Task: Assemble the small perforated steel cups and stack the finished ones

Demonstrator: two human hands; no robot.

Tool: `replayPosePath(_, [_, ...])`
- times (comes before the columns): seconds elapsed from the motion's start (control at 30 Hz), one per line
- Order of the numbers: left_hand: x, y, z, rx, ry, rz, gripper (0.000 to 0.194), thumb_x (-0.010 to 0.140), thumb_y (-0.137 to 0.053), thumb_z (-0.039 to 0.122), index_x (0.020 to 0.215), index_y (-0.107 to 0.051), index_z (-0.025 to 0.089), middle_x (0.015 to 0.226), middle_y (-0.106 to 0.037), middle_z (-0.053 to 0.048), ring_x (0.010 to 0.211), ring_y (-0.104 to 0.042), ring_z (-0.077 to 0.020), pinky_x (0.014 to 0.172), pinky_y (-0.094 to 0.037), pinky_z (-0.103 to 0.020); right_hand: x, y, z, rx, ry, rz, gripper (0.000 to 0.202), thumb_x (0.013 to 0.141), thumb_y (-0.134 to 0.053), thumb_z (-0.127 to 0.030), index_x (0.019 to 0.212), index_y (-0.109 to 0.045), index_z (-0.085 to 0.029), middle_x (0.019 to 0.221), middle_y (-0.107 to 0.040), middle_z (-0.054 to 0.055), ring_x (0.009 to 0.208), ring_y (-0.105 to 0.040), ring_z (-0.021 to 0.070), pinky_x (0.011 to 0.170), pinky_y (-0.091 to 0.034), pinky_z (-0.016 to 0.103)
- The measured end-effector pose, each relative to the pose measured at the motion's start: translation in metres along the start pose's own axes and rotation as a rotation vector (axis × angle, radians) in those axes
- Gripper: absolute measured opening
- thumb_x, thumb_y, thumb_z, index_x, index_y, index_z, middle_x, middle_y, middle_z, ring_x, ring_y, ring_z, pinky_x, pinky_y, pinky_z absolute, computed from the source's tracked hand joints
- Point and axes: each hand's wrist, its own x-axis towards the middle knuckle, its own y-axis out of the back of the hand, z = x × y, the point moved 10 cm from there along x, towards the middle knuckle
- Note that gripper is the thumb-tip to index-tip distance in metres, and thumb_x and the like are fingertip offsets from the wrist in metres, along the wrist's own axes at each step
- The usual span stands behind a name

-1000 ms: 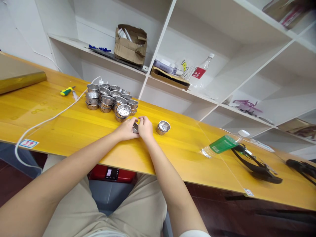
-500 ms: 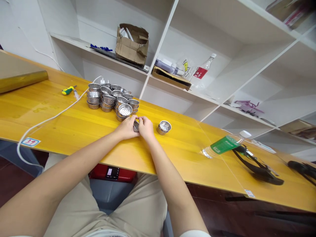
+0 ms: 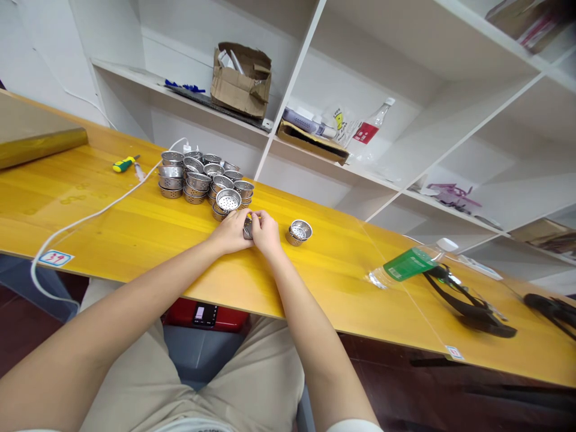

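Between my two hands, near the middle of the yellow table (image 3: 333,270), is a small perforated metal cup (image 3: 248,228), tilted on its side. My left hand (image 3: 231,233) grips it from the left, and my right hand (image 3: 265,231) closes on its right side with the fingertips meeting at the top. Just behind my left hand several stacks of similar metal cups (image 3: 198,181) stand close together. One bright cup (image 3: 228,201) tops the nearest stack. To the right of my right hand sits a separate short stack of cups (image 3: 299,231).
A white cable (image 3: 103,211) crosses the table's left side near a green-yellow screwdriver (image 3: 123,164). At the right lie a green-labelled bottle (image 3: 407,264) and a black strapped object (image 3: 472,312). White shelves (image 3: 180,99) behind hold a cardboard box (image 3: 240,84).
My right hand's fingers have shifted very slightly on the held cup. The cup stacks and other objects are where they were.
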Motion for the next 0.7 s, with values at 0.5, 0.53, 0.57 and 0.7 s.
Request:
replayPosePath(0.5, [0.0009, 0.0017, 0.0, 0.017, -0.02, 0.021, 0.06, 0.069, -0.077, 0.033, 0.122, -0.051, 0.02, 0.12, -0.064, -0.012, 0.114, -0.06, -0.0335, 0.105, -0.048, -0.046, 0.0003, 0.0024, -0.0017, 0.042, 0.046, -0.025, 0.018, 0.089, -0.047, -0.027, 0.094, -0.064, -0.023, 0.058, -0.056, -0.004, 0.057, -0.051, 0.0168, 0.062, -0.038, 0.027])
replayPosePath(0.53, [0.0011, 0.0021, 0.0002, 0.014, -0.02, 0.025, 0.06, 0.069, -0.077, 0.033, 0.121, -0.052, 0.019, 0.119, -0.064, -0.012, 0.114, -0.06, -0.0334, 0.104, -0.048, -0.046, 0.0005, 0.0031, -0.0019, 0.046, 0.048, -0.027, 0.018, 0.089, -0.048, -0.027, 0.093, -0.064, -0.023, 0.058, -0.056, -0.005, 0.056, -0.051, 0.0164, 0.061, -0.038, 0.027])
replayPosePath(0.57, [0.0015, 0.0026, 0.0006, 0.01, -0.022, 0.03, 0.06, 0.068, -0.077, 0.033, 0.121, -0.052, 0.019, 0.119, -0.064, -0.012, 0.114, -0.06, -0.0333, 0.104, -0.048, -0.046, 0.0008, 0.0039, -0.0019, 0.053, 0.048, -0.029, 0.017, 0.088, -0.048, -0.027, 0.093, -0.064, -0.023, 0.057, -0.056, -0.005, 0.055, -0.05, 0.016, 0.06, -0.038, 0.027])
replayPosePath(0.7, [0.0027, 0.0066, 0.0006, 0.006, -0.028, 0.079, 0.06, 0.067, -0.077, 0.03, 0.12, -0.051, 0.019, 0.118, -0.063, -0.012, 0.114, -0.06, -0.033, 0.102, -0.049, -0.046, 0.0032, 0.0066, 0.0017, 0.136, 0.025, -0.047, 0.016, 0.087, -0.049, -0.029, 0.091, -0.063, -0.022, 0.056, -0.055, -0.006, 0.052, -0.048, 0.0142, 0.058, -0.037, 0.026])
